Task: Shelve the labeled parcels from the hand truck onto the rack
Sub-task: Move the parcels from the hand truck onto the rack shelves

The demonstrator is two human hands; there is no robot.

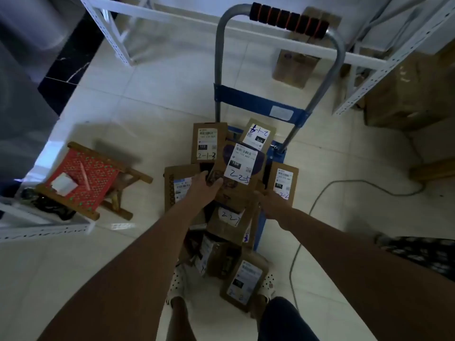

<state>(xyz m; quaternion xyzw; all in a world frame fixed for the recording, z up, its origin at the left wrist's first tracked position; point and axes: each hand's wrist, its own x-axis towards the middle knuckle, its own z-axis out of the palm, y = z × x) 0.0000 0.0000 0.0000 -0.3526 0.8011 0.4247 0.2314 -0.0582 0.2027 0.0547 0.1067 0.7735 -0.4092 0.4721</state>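
Head view: left hand (205, 187) gripping parcel (237, 173)

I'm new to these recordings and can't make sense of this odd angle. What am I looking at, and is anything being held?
There is no machine here: a camera worn on a person's head looks down at their own arms. Below stands a blue hand truck with a grey tube handle, piled with brown cardboard parcels. The left hand grips the near edge of the top parcel, a cardboard box labelled 2-2-5. The right hand reaches beside the pile, at a box labelled 2-2; whether it grips is unclear. On the pale tiled floor sits a small wooden stool with a red woven seat. White metal rack frames surround the spot.
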